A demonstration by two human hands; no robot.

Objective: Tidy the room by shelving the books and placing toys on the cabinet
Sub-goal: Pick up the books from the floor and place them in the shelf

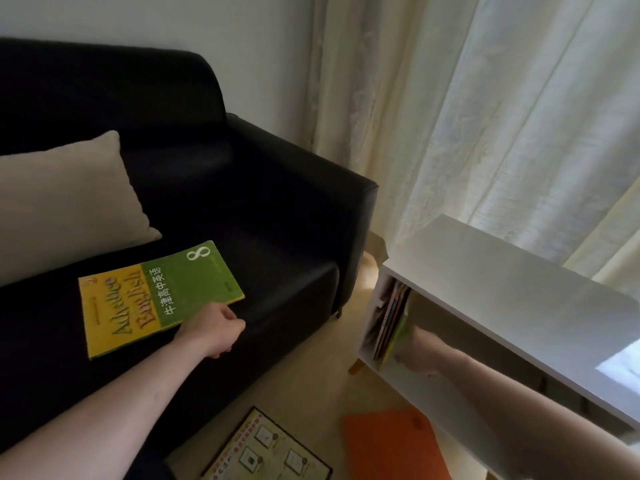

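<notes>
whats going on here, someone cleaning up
A person is shelving books. The left hand reaches for a green and yellow English textbook lying on the black sofa. The right hand is inside the white cabinet, against the upright books. An orange book and a black-bordered book lie on the floor.

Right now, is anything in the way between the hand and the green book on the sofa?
Nothing visible is. The left hand is right at the near edge of the green and yellow book, which lies flat on the black sofa. The beige cushion sits off to the side, beyond the book.
</notes>
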